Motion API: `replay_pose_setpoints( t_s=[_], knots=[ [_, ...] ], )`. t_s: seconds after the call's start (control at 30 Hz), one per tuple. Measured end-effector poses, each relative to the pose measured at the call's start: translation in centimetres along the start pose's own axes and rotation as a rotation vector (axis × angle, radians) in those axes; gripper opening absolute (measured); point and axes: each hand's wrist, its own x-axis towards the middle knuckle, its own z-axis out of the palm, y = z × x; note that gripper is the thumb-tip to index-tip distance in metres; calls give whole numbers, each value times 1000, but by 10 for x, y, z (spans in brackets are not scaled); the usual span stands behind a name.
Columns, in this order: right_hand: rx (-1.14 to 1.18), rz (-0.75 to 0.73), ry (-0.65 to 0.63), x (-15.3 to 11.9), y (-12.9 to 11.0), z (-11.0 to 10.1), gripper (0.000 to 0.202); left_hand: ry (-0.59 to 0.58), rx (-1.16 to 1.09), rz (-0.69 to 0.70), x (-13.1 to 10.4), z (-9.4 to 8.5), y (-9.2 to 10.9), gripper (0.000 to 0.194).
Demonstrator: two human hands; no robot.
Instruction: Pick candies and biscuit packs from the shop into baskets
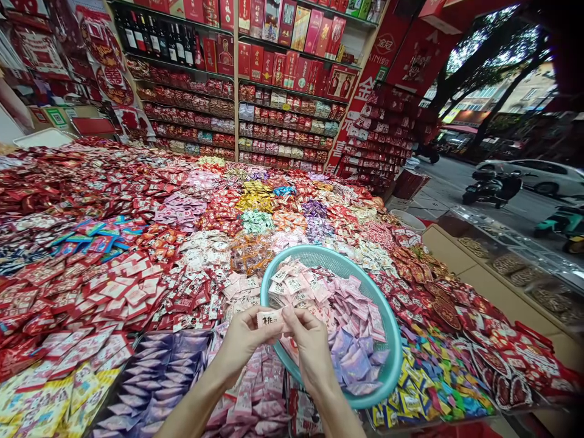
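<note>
Between both hands a small pale pink candy packet (pixel 268 319) with dark lettering is pinched by its ends. My left hand (pixel 249 340) grips its left side with thumb and fingers. On the other end, my right hand (pixel 306 340) closes thumb and fingertips, covering part of the packet. Just beyond and to the right lies a teal plastic basket (pixel 393 365), tilted in view and partly hidden by my right hand. Inside it are pale pink lettered packets (pixel 296 283), pink packets (pixel 358 307) and lilac packets (pixel 353 359).
Heaps of wrapped candy (pixel 123 286) cover the wide display all around. A tray of purple packets (pixel 157 377) sits at the front left. Shelves of boxes and bottles (pixel 283 67) rise behind. Clear-lidded bins (pixel 511 264) stand on the right, beside a street with a scooter (pixel 495 185).
</note>
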Motion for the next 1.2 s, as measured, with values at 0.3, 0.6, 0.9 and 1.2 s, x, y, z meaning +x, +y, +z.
replay_pose_setpoints(
  t_s=[0.3,0.6,0.9,1.2],
  knots=[
    [-132,12,-8,3,-8,-16,27,-16,24,-41,2,1,-6,41],
    [-333,-171,237,78,-57,-112,32,191,155,-41,4,-29,5,41],
    [-496,-199,304,141,-38,-132,36,222,229,-45,16,-46,-3,39],
    [-713,-182,290,171,-15,-127,24,335,239,-32,15,-75,-2,41]
  ],
)
